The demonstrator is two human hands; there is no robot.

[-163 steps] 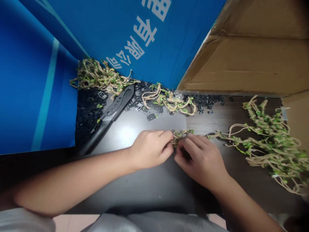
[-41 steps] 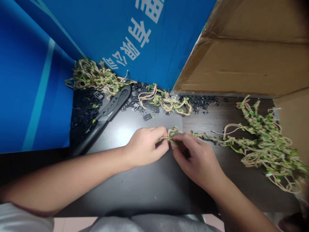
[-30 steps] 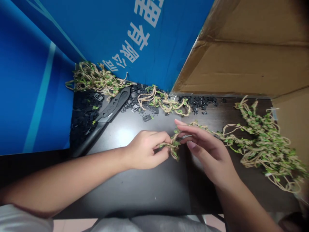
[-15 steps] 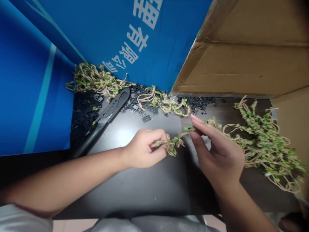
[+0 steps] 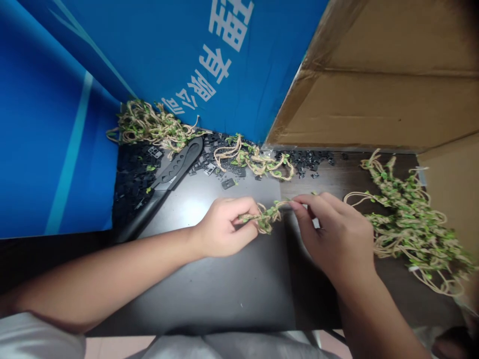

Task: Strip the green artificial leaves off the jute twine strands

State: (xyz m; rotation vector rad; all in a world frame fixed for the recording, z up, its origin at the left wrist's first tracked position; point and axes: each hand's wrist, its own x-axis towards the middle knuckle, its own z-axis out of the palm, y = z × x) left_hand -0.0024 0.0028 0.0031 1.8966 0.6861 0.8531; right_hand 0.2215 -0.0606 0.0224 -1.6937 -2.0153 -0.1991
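A twine cord with small green leaves (image 5: 266, 218) stretches between my hands over the dark table (image 5: 232, 294). My left hand (image 5: 224, 227) is closed, pinching a bunched, knotted part of that cord. My right hand (image 5: 333, 234) is closed too, its thumb and forefinger gripping the same cord just to the right of the bunch. The cord's far end runs under my right hand toward a big tangle of leafy twine (image 5: 407, 224) on the right.
A black knife (image 5: 164, 182) lies at the back left among scattered small black plastic pieces (image 5: 134, 174). Two more leafy twine bundles (image 5: 149, 124) (image 5: 254, 159) lie along the blue banner (image 5: 149, 65). A cardboard box (image 5: 381, 99) walls the back right.
My right hand opened, lifted away to the right along the cord, then came back down and closed on it beside the bunch. My left hand kept its pinch in place.
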